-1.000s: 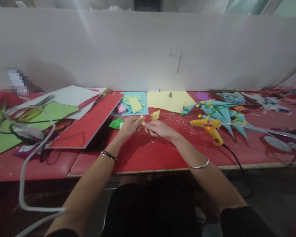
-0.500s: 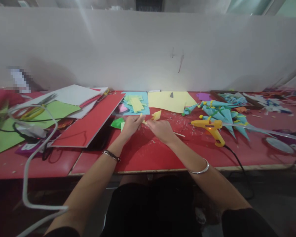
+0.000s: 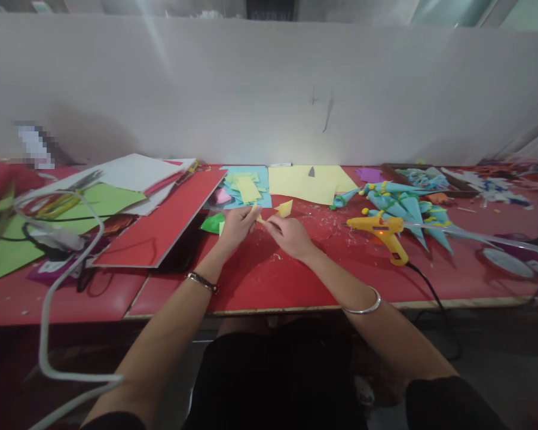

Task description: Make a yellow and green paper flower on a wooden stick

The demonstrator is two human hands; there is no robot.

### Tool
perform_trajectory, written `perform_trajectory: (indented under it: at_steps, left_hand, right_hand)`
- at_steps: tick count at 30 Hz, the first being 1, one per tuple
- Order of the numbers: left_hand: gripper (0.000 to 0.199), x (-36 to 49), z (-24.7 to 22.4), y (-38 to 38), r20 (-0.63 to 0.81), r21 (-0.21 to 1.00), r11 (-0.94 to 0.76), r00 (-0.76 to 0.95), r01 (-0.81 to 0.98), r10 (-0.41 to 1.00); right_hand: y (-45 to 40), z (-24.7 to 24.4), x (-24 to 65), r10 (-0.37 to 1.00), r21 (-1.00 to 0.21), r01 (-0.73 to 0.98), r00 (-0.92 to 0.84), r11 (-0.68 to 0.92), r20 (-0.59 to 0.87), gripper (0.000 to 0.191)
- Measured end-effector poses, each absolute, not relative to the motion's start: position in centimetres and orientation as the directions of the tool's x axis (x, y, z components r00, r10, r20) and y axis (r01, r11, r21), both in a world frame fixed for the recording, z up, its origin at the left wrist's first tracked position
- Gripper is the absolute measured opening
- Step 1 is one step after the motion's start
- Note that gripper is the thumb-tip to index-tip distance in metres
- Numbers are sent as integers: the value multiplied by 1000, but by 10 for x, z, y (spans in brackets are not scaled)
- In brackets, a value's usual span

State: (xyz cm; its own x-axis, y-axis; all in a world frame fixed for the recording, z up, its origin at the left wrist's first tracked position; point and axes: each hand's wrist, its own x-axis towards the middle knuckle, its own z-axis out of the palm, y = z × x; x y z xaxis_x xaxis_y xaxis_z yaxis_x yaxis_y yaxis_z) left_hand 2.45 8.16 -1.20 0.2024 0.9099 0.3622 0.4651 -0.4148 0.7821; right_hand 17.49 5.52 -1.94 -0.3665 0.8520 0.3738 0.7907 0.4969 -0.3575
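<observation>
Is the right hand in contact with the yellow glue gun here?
Apart. The head view shows a wide stretch of red tabletop between the right hand and the tip of the glue gun.

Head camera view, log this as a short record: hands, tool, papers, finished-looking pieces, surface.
left hand: left hand pinching a small yellow piece
right hand: right hand close beside it, grip unclear
tool: yellow glue gun, orange light lit
papers: pale yellow sheet with dark triangle on it; red board
pieces: blue cones with yellow and green trim
surface: red table, scattered scraps
</observation>
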Motion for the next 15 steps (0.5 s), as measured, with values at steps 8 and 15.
perform_trajectory:
  at_steps: [8,15]
  left_hand:
    - [36,25,-6,81,350,781,-453,300,430,887]
    - [23,26,-3,82,320,813,-423,299,400,899]
  right_hand:
    - [59,-19,179,841,-389,769,-340,507,422,36]
    - [55,-16,180,838,-298,827,-324,476,439,32]
